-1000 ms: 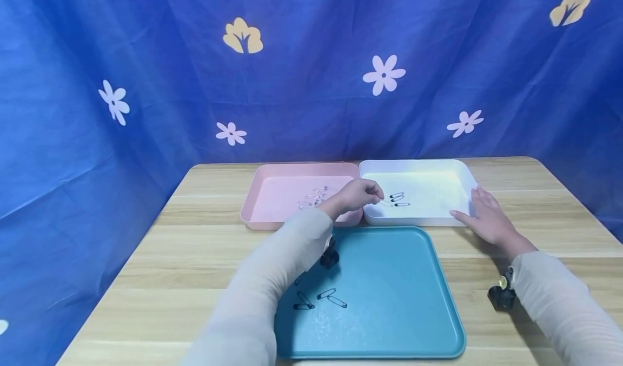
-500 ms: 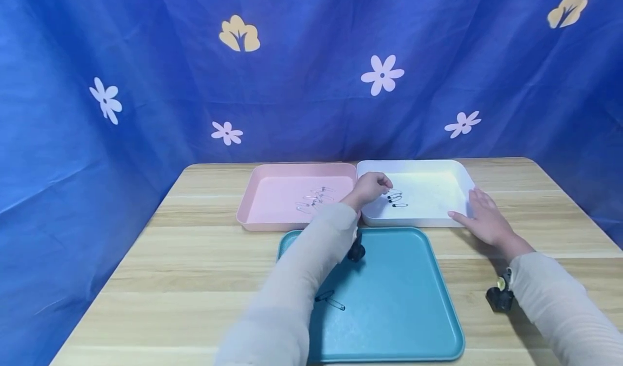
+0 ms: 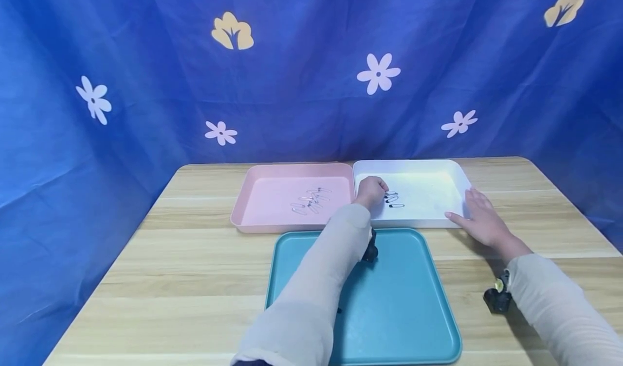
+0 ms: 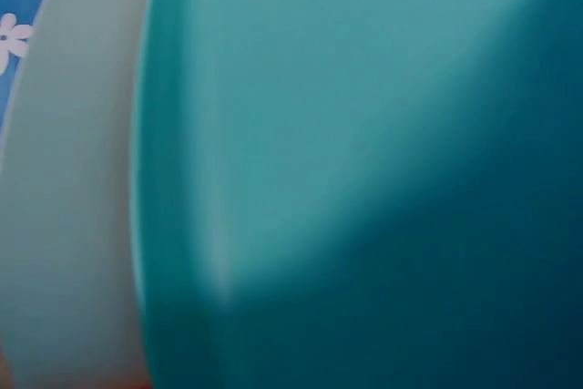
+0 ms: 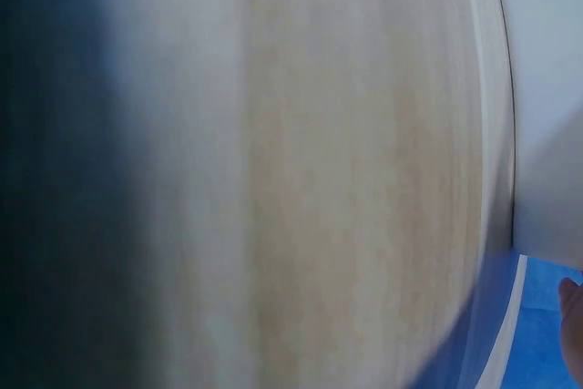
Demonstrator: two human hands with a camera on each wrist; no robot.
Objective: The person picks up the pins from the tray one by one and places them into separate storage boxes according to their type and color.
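Note:
My left hand (image 3: 372,191) is over the left part of the white tray (image 3: 440,221), fingers bent and thumb and fingertips pinching a safety pin right beside the group there. Several dark-headed safety pins (image 3: 396,205) lie by those fingertips on the tray floor. At the tray's right wall rests my right hand (image 3: 481,219), fingers extended along the rim and thumb apart. The right wrist view has only a bit of that hand at its lower right edge; the left wrist view leaves the left fingers out.
Touching the white tray on its left is a pink tray (image 3: 263,227) with several silvery safety pins (image 3: 311,199). A teal tray (image 3: 399,301) lies in front, partly under the left sleeve (image 3: 311,295). A blue flowered curtain (image 3: 292,85) hangs behind the wooden table (image 3: 194,258).
My left hand has moved from the trays' shared edge into the white tray with a safety pin and lowered beside the others. The forearm now hides the teal tray's pins. My right hand stays put.

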